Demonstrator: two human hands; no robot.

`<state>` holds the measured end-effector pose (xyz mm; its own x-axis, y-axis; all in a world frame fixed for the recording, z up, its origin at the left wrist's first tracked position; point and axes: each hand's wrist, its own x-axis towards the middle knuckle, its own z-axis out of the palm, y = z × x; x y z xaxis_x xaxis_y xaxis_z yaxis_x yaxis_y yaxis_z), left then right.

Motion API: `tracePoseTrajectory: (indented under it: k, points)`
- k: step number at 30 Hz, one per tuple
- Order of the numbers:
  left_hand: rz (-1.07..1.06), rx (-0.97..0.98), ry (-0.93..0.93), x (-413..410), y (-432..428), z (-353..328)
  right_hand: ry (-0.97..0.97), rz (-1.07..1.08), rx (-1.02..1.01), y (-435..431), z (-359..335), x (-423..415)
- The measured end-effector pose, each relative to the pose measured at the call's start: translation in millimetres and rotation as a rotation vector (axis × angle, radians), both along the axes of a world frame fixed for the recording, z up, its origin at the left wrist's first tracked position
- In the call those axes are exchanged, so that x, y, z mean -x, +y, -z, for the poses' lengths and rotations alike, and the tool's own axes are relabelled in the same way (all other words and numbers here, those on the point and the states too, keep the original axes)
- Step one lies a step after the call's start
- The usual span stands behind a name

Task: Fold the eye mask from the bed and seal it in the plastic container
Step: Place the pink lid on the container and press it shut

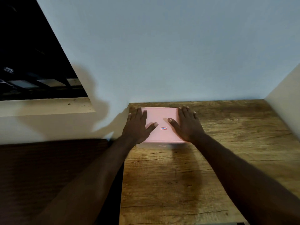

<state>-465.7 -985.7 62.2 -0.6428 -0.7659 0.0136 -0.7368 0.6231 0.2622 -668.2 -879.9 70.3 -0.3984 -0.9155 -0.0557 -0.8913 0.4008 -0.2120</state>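
Note:
A plastic container (159, 145) with a pink lid (162, 117) stands at the far left corner of a wooden table (186, 176), close to the wall. A small red-bordered sticker (163, 128) sits on the lid. My left hand (138, 125) lies flat on the lid's left side with straight fingers, thumb pointing inward. My right hand (186, 124) lies flat on the lid's right side in the same way. Both palms press down on the lid. The eye mask is not visible.
A pale wall (162, 54) rises right behind the table. A dark window opening (32, 54) with a sill (45, 106) is at the upper left. A dark surface (48, 168) lies left of the table. A light panel (285, 103) borders the table's right side.

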Motion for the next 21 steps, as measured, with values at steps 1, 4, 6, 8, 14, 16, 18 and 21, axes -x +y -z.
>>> tracePoseTrajectory:
  k: [1, 4, 6, 8, 14, 16, 18, 21]
  points:
    - [-0.001, -0.010, -0.028, 0, 1, -1, 0.021, -0.010, -0.029, 0, 0, -1]
    - [-0.002, 0.011, -0.057, 0, 4, -1, 0.048, -0.037, -0.051, 2, -1, -2]
    - [-0.010, 0.041, -0.038, 2, 5, 2, 0.041, -0.043, -0.029, 2, 0, -3]
    - [-0.019, 0.058, -0.019, 3, 5, 5, 0.024, -0.045, -0.010, 2, 2, -3]
    - [-0.041, 0.046, -0.059, 4, 6, 2, 0.032, -0.060, -0.043, 1, -1, -3]
    - [-0.023, 0.076, -0.026, 0, 11, -6, 0.031, -0.089, -0.075, 4, -6, -3]
    - [0.050, 0.186, 0.073, -8, 18, -10, 0.030, -0.162, -0.080, 10, -10, 0]
    - [0.216, 0.216, 0.117, -26, 40, -5, 0.044, -0.314, -0.040, 35, -8, -3]
